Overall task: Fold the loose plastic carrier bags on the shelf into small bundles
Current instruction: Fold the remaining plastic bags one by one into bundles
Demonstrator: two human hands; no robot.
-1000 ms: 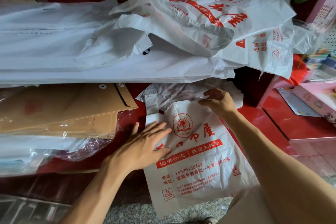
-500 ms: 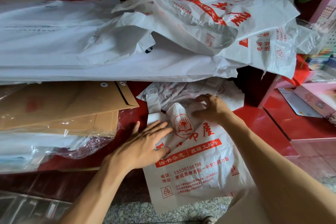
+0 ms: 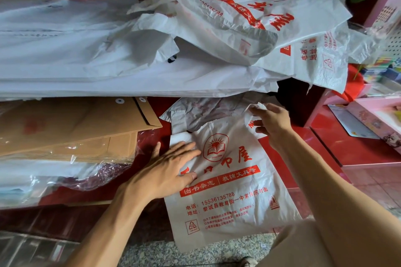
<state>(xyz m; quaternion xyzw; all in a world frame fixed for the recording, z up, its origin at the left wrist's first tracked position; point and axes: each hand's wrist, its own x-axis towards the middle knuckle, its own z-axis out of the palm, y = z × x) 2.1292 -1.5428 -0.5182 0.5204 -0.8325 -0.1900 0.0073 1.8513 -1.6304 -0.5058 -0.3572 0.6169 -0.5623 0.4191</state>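
Note:
A white carrier bag (image 3: 230,199) with red print lies flat on the red shelf (image 3: 303,143), its lower end hanging over the front edge. My left hand (image 3: 171,169) presses flat on the bag's left side, fingers spread. At the bag's top right, my right hand (image 3: 269,121) pinches the right handle between its fingertips and lifts it slightly. The left handle (image 3: 179,121) lies flat above my left hand. Under the bag's top sits another crumpled translucent bag (image 3: 206,110).
A heap of loose printed bags (image 3: 249,19) covers the upper shelf, on a stack of flat white bags (image 3: 76,50). Brown envelopes (image 3: 71,128) in clear wrap lie left. Pink boxes (image 3: 377,117) sit on the red counter at right. Speckled floor (image 3: 152,253) lies below.
My right hand has moved right from the bag's top middle to its right handle and taken hold of it. My left hand stays pressed on the bag.

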